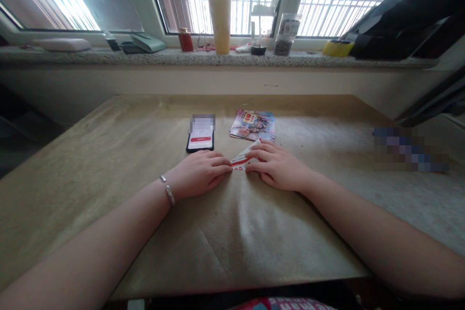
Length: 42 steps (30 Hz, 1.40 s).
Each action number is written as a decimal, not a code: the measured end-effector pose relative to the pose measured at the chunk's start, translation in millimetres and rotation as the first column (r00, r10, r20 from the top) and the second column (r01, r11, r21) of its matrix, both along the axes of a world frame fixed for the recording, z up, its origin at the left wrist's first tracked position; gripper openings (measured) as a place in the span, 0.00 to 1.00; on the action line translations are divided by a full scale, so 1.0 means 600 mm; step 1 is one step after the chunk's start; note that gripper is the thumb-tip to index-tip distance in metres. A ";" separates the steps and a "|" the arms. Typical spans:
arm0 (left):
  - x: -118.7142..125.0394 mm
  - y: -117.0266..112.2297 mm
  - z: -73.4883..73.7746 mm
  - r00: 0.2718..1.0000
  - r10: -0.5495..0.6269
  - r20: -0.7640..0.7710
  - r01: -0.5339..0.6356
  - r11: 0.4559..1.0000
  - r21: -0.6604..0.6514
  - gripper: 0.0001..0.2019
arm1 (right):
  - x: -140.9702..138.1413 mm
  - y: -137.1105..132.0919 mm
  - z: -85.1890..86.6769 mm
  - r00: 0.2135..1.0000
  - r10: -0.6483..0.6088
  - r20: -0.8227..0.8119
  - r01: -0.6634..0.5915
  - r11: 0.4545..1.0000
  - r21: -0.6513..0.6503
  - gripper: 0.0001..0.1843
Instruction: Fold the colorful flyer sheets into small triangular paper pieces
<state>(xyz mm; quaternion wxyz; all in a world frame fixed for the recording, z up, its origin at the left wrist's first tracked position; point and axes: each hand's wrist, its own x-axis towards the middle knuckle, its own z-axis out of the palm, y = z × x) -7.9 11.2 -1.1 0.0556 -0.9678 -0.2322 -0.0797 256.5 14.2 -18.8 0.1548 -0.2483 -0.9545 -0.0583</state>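
A folded triangular piece of paper (241, 159), white with red print, lies on the table between my two hands. My left hand (199, 173) has its fingers together and closed on the paper's left corner. From the right, my right hand (279, 165) grips the paper with bent fingers, covering its right part. A stack of colourful printed sheets (254, 125) lies just beyond the paper. Beyond my left hand is a phone (200, 140) with its screen lit.
A tan cover lies over the table (145, 121). On the stone windowsill (152, 60) stand a tall cup of yellowish drink (220, 17), a red container (185, 40), clear containers (285, 34) and a yellow roll (337, 48). A blurred item (410, 150) rests at the right.
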 end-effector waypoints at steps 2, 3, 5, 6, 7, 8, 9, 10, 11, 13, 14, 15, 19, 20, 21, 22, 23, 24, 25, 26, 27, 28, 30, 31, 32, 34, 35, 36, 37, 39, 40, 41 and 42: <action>-0.001 0.001 -0.002 1.000 0.006 0.008 -0.006 1.000 -0.007 0.15 | 0.002 -0.001 0.002 1.000 0.004 -0.002 -0.004 1.000 -0.005 0.18; -0.002 0.001 -0.003 1.000 0.008 0.010 -0.008 1.000 -0.010 0.15 | 0.003 -0.001 0.003 1.000 0.004 -0.006 -0.004 1.000 -0.006 0.18; -0.003 0.002 -0.004 1.000 0.009 0.010 -0.009 1.000 -0.016 0.15 | 0.007 -0.001 0.004 1.000 -0.001 -0.001 0.001 1.000 -0.004 0.17; -0.003 0.002 -0.005 1.000 0.008 0.009 -0.008 1.000 -0.019 0.15 | 0.009 -0.001 0.005 1.000 -0.005 0.008 0.005 1.000 0.000 0.17; -0.003 0.003 -0.005 1.000 0.004 0.011 -0.004 1.000 -0.020 0.15 | 0.011 -0.002 0.006 1.000 -0.008 0.019 0.008 1.000 0.005 0.17; -0.003 0.003 -0.006 1.000 0.000 0.013 0.000 1.000 -0.020 0.15 | 0.013 -0.002 0.006 1.000 -0.008 0.029 0.008 1.000 0.009 0.17; -0.003 0.003 -0.006 1.000 -0.005 0.015 0.005 1.000 -0.017 0.15 | 0.015 -0.002 0.007 0.999 -0.007 0.038 0.006 1.000 0.010 0.17; -0.003 0.003 -0.006 1.000 -0.008 0.015 0.008 1.000 -0.014 0.15 | 0.016 -0.002 0.008 0.999 -0.006 0.044 0.005 1.000 0.010 0.17; -0.003 0.003 -0.006 1.000 -0.010 0.015 0.010 1.000 -0.012 0.15 | 0.017 -0.002 0.008 0.999 -0.004 0.047 0.004 1.000 0.009 0.17; -0.003 0.004 -0.006 1.000 -0.012 0.014 0.012 1.000 -0.008 0.15 | 0.018 -0.002 0.007 0.999 -0.005 0.050 0.005 1.000 0.008 0.16; -0.004 0.004 -0.005 1.000 -0.011 0.012 0.011 1.000 -0.004 0.15 | 0.018 -0.002 0.007 0.999 -0.008 0.049 0.007 1.000 0.011 0.16; -0.004 0.005 -0.004 1.000 -0.009 0.011 0.009 1.000 0.001 0.15 | 0.018 -0.002 0.005 0.999 -0.012 0.045 0.011 1.000 0.018 0.16; -0.007 0.006 -0.001 1.000 0.003 0.008 -0.003 1.000 0.013 0.15 | 0.016 0.000 0.000 0.998 -0.038 0.040 0.035 0.998 0.059 0.16; -0.007 0.006 -0.001 1.000 0.007 0.007 -0.007 1.000 0.011 0.15 | 0.016 0.000 -0.001 0.998 -0.043 0.044 0.040 0.997 0.065 0.16; -0.008 0.006 -0.001 1.000 0.013 0.005 -0.013 1.000 0.007 0.15 | 0.016 0.000 -0.001 0.998 -0.046 0.051 0.043 0.997 0.068 0.17; -0.008 0.005 -0.001 1.000 0.021 0.004 -0.021 1.000 0.003 0.15 | 0.017 0.000 -0.002 0.997 -0.048 0.058 0.044 0.997 0.070 0.17; -0.008 0.005 -0.001 1.000 0.027 0.003 -0.027 1.000 -0.001 0.15 | 0.017 0.000 -0.001 0.997 -0.049 0.066 0.044 0.997 0.069 0.17; -0.009 0.005 -0.002 0.999 0.032 0.001 -0.032 0.999 -0.006 0.15 | 0.017 0.000 -0.001 0.996 -0.050 0.075 0.045 0.997 0.067 0.17; -0.009 0.005 -0.003 0.999 0.034 -0.002 -0.034 0.999 -0.010 0.15 | 0.018 0.000 -0.001 0.995 -0.050 0.083 0.045 0.997 0.064 0.18; -0.009 0.005 -0.003 0.999 0.035 -0.005 -0.035 0.999 -0.013 0.15 | 0.019 0.000 0.000 0.995 -0.051 0.091 0.045 0.997 0.061 0.18; -0.009 0.005 -0.003 0.999 0.035 -0.006 -0.035 0.999 -0.013 0.15 | 0.020 0.000 0.001 0.994 -0.052 0.100 0.046 0.997 0.058 0.19; -0.009 0.005 -0.004 0.999 0.034 -0.007 -0.034 0.999 -0.012 0.15 | 0.021 0.000 0.001 0.993 -0.053 0.106 0.048 0.997 0.054 0.19; -0.009 0.005 -0.003 0.999 0.033 -0.005 -0.033 0.999 -0.005 0.15 | 0.023 0.000 0.004 0.992 -0.056 0.112 0.051 0.998 0.044 0.21; -0.009 0.005 -0.002 1.000 0.031 -0.004 -0.031 1.000 -0.001 0.15 | 0.024 -0.001 0.007 0.992 -0.058 0.113 0.054 0.998 0.039 0.22; -0.009 0.004 -0.001 1.000 0.027 -0.005 -0.027 1.000 0.002 0.15 | 0.026 -0.002 0.009 0.992 -0.059 0.114 0.055 0.998 0.033 0.22; -0.009 0.004 0.000 1.000 0.022 -0.009 -0.022 1.000 0.008 0.15 | 0.030 -0.003 0.015 0.992 -0.057 0.116 0.055 0.998 0.025 0.20; -0.010 0.004 0.001 1.000 0.021 -0.010 -0.020 1.000 0.008 0.15 | 0.033 -0.004 0.018 0.992 -0.055 0.115 0.052 0.998 0.023 0.19; -0.010 0.004 0.001 1.000 0.020 -0.011 -0.020 1.000 0.007 0.15 | 0.036 -0.004 0.020 0.992 -0.053 0.112 0.051 0.998 0.022 0.19; -0.010 0.005 0.001 1.000 0.020 -0.012 -0.020 1.000 0.005 0.15 | 0.038 -0.004 0.022 0.993 -0.052 0.110 0.050 0.999 0.021 0.18; -0.010 0.005 0.001 1.000 0.021 -0.011 -0.021 1.000 -0.001 0.16 | 0.043 -0.004 0.024 0.992 -0.057 0.113 0.056 0.998 0.014 0.19; -0.010 0.005 0.000 1.000 0.022 -0.009 -0.022 1.000 -0.004 0.16 | 0.044 -0.004 0.024 0.991 -0.062 0.117 0.061 0.998 0.010 0.20; -0.010 0.006 0.000 1.000 0.023 -0.007 -0.023 1.000 -0.006 0.16 | 0.045 -0.004 0.025 0.990 -0.066 0.125 0.066 0.998 0.005 0.20; -0.010 0.006 -0.001 1.000 0.025 -0.005 -0.025 1.000 -0.008 0.16 | 0.046 -0.003 0.025 0.989 -0.070 0.131 0.070 0.998 0.001 0.20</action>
